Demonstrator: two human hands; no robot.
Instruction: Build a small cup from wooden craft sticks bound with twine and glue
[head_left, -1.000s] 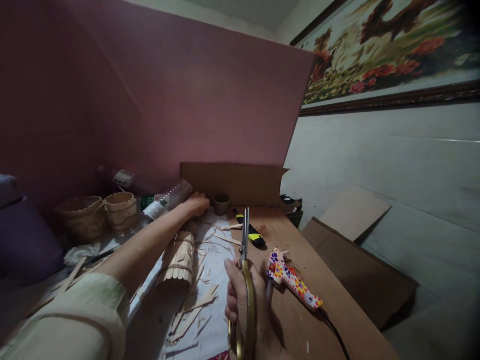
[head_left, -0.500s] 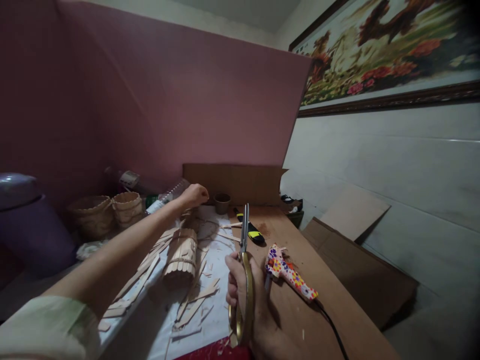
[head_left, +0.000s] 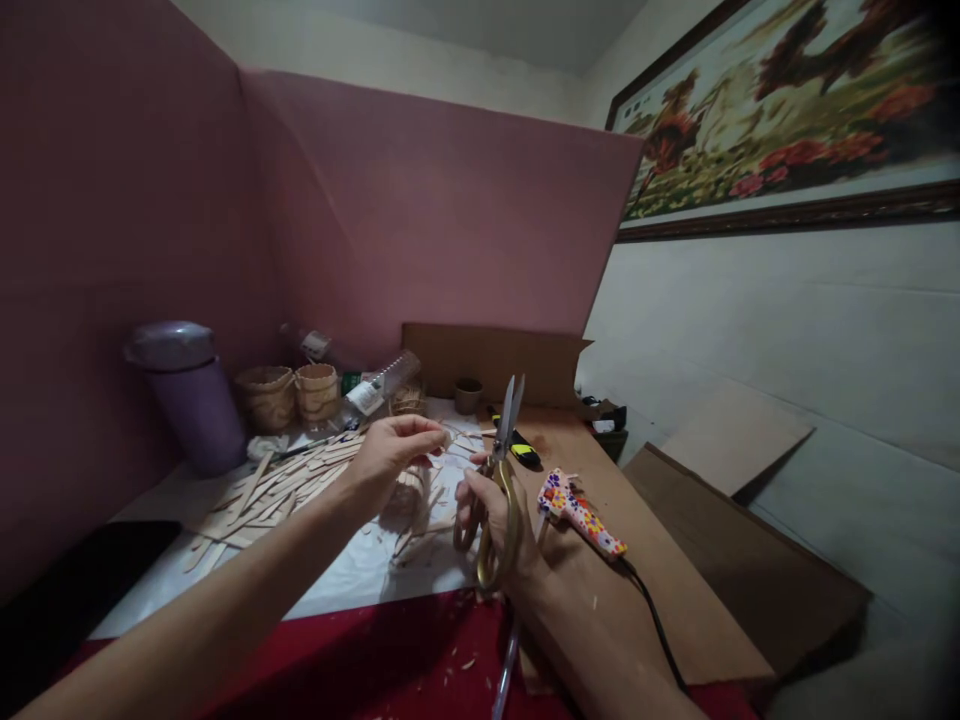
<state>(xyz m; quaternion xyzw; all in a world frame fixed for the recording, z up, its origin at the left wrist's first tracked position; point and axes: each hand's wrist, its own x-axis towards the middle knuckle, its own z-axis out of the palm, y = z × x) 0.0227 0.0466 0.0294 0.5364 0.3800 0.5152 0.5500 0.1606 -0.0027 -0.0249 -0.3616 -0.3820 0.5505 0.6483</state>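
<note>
My right hand (head_left: pixel 491 510) is wrapped round the gold handles of a pair of scissors (head_left: pixel 508 415), whose blades point up and stand slightly apart. To the left of the blades, my left hand (head_left: pixel 397 452) has its fingertips pinched together. Something small and pale shows at those fingertips, too small to name. Partly hidden behind the left hand lies a cylinder covered in wooden sticks (head_left: pixel 409 482). A coil of straw-coloured twine (head_left: pixel 409 401) sits beyond the left hand. Flat wooden sticks (head_left: pixel 281 490) are heaped left of it on the white sheet (head_left: pixel 352 575).
On the cardboard at right lie a flower-patterned glue gun (head_left: pixel 581 518) with a black cord and a black-and-yellow utility knife (head_left: pixel 526 454). A small pot (head_left: pixel 468 396), a plastic bottle (head_left: pixel 379 388), two wooden cups (head_left: pixel 316 395) and a purple tumbler (head_left: pixel 196 410) stand or lie farther back.
My left hand has drawn back from the twine area towards the scissors. The scissor blades have parted slightly. The view has shifted, showing more of the stick pile and the red cloth.
</note>
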